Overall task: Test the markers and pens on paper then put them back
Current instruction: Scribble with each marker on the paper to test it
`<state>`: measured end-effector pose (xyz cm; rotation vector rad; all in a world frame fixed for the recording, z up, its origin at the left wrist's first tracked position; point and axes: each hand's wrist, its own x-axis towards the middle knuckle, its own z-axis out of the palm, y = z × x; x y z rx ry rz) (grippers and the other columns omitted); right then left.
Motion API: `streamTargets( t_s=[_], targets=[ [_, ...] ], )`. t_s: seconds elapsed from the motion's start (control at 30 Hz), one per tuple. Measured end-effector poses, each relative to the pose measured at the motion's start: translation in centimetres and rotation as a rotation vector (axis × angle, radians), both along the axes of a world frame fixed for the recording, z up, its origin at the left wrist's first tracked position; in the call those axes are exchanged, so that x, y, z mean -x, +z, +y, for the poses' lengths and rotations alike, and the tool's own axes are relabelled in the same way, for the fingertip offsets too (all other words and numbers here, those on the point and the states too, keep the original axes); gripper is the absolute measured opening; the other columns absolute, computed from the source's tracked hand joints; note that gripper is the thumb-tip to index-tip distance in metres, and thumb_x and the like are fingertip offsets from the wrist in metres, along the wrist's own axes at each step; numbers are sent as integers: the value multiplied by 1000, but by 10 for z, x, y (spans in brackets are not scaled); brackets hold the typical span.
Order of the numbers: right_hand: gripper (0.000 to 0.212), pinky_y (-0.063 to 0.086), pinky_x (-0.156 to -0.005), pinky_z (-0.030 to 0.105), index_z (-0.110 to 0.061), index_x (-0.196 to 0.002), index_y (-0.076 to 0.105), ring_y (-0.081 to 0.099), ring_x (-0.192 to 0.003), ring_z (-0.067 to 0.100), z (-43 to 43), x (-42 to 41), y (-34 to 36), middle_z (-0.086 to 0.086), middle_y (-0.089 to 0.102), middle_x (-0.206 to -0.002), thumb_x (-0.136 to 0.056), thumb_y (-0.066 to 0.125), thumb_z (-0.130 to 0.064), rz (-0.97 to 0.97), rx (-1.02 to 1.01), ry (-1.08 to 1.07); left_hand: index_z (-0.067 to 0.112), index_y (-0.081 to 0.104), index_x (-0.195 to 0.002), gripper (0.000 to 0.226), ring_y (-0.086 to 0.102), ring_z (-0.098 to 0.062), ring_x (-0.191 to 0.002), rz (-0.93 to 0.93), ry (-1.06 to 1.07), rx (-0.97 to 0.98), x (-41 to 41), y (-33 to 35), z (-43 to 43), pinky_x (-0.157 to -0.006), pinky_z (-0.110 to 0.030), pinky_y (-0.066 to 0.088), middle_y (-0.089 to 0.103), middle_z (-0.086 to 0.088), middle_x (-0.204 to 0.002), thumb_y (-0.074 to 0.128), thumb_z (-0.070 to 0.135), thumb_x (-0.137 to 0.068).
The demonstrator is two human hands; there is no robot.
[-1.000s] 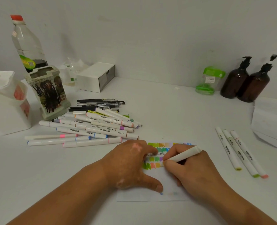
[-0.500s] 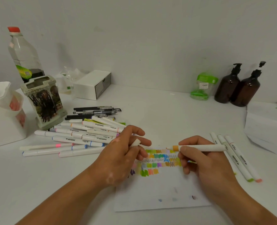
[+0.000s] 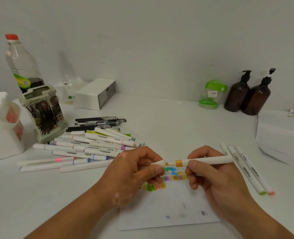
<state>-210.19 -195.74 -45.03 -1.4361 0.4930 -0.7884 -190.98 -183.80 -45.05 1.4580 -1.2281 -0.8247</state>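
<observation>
Two hands hover over the scribbled paper (image 3: 168, 213) on the table (image 3: 168, 128). The right hand (image 3: 211, 176) has its fingers (image 3: 192, 165) curled round a white marker (image 3: 210, 160), held level. The left hand (image 3: 130, 171) pinches the cap (image 3: 158, 163) at the marker's orange tip. A pile of markers (image 3: 91, 147) lies far left, and three markers (image 3: 246, 171) lie to the right.

Left hand (image 3: 130, 171) pinching cap (image 3: 159, 163), right hand (image 3: 217, 176) gripping marker (image 3: 210, 160), forearms converging

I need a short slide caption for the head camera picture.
Over the scribbled paper, the right hand holds an orange-banded marker and the left hand holds its cap at the tip.
</observation>
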Motion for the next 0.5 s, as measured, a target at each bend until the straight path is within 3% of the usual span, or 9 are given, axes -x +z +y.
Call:
streamTargets(
  t_s=[0.3, 0.5],
  targets=[
    [29, 53, -56, 26, -13, -84, 75, 65, -61, 26, 8, -1, 6, 22, 69, -72, -65, 83, -33, 57, 14, 34, 10, 69, -100, 9, 75, -23, -73, 65, -36, 32, 9, 2, 2, -68, -28, 60, 76, -9, -80, 67, 8, -92],
    [56, 54, -60, 29, -11, -85, 75, 66, -64, 27, 5, -1, 6, 21, 70, -75, -53, 96, -52, 45, -21, 72, 8, 69, -100, 8, 72, -18, -68, 98, -57, 53, 8, 3, 3, -66, -26, 57, 75, -9, -78, 66, 6, -93]
  ],
)
